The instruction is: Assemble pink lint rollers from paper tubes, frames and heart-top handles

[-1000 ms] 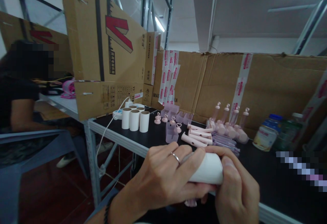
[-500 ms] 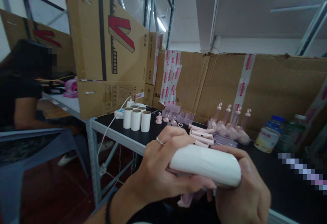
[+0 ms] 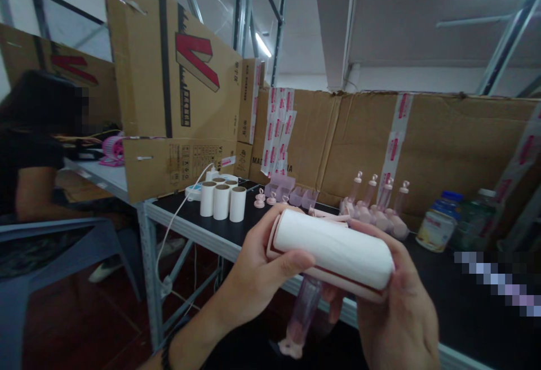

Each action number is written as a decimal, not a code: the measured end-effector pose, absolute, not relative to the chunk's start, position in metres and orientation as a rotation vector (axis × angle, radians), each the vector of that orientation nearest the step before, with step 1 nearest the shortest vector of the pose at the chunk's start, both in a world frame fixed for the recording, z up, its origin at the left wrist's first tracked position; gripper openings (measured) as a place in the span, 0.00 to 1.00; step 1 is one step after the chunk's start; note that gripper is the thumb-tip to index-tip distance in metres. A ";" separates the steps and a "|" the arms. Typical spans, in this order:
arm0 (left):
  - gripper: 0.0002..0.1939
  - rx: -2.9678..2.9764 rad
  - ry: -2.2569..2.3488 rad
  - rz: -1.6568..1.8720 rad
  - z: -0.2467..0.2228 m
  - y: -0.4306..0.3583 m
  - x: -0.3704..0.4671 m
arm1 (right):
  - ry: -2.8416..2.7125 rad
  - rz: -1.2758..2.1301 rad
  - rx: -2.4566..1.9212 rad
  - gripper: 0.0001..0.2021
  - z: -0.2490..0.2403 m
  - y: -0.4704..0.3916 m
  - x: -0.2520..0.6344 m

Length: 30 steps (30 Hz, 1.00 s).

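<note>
Between my hands is a lint roller: a white paper roll seated in a pink shell, with a see-through purplish handle hanging below and ending in a pink loop. My left hand grips the left end, its thumb along the lower edge of the shell. At the right end my right hand is closed round the roller, fingers partly hidden behind it. Beyond the hands, pink roller shells lie on the black table, mostly covered by the roller.
Several white paper rolls stand on the table near a white cable. Small pink loop pieces, a purple divided box, upright handles and a blue-capped bottle line the back. Cardboard panels enclose it. A person sits at left.
The lint roller has tipped so its pink shell and clear handle now show below the white roll. My left hand has shifted to its left end, thumb on the edge.
</note>
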<state>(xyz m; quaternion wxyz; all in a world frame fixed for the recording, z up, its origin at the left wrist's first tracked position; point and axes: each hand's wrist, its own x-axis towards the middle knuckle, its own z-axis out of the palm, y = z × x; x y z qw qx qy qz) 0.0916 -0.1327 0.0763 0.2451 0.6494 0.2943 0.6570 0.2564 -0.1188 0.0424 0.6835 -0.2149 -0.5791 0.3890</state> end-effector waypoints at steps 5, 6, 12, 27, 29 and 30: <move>0.30 1.817 0.775 1.875 0.078 -0.130 0.080 | -1.498 0.765 -0.477 0.23 0.046 -0.109 0.263; 0.31 1.818 0.773 1.901 0.079 -0.130 0.077 | -1.530 0.713 -0.489 0.23 0.046 -0.107 0.263; 0.31 1.821 0.793 1.967 0.087 -0.135 0.068 | -1.624 0.522 -0.511 0.23 0.043 -0.110 0.261; 0.25 2.049 0.951 1.990 0.095 -0.141 0.066 | -1.723 0.479 -0.570 0.19 0.048 -0.122 0.255; 0.24 2.074 0.940 1.979 0.094 -0.141 0.064 | -1.753 0.473 -0.546 0.21 0.048 -0.121 0.256; 0.23 2.082 0.932 1.979 0.093 -0.141 0.064 | -1.780 0.469 -0.522 0.22 0.048 -0.120 0.257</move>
